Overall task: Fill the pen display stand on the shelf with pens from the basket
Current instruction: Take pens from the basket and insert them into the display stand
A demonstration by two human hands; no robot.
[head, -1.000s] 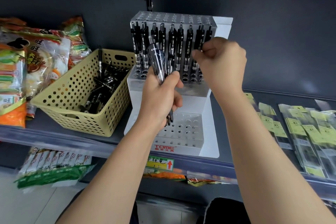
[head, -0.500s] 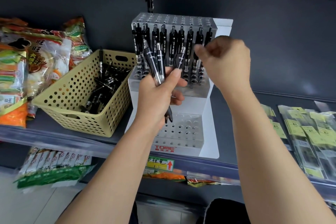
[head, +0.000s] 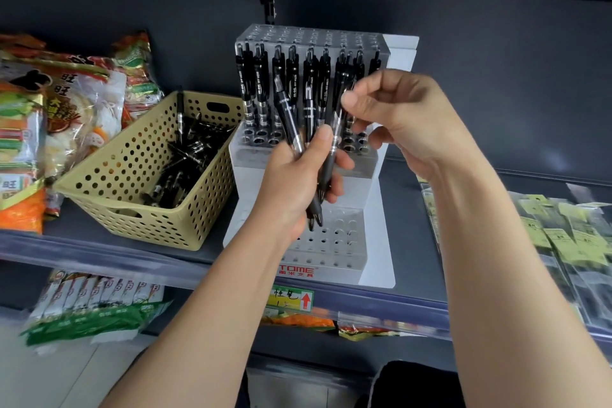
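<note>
A white tiered pen display stand (head: 381, 195) sits on the shelf, its top tier lined with black pens (head: 261, 83) and its lower tiers showing bare holes. My left hand (head: 298, 182) grips a small bundle of black pens (head: 291, 119) in front of the stand, tips down. My right hand (head: 397, 116) pinches the top of one pen (head: 336, 129) in that bundle between thumb and fingers. A beige perforated basket (head: 132, 182) with several black pens (head: 185, 156) stands left of the stand.
Snack bags (head: 59, 116) are stacked left of the basket. Packaged goods with yellow labels (head: 563, 235) lie flat on the shelf at right. The shelf's front rail (head: 364, 305) carries a price tag. An upper shelf overhangs the stand.
My right hand has come down from the stand's top tier and taken hold of a pen in the left hand's bundle. The left hand has fanned the pens slightly.
</note>
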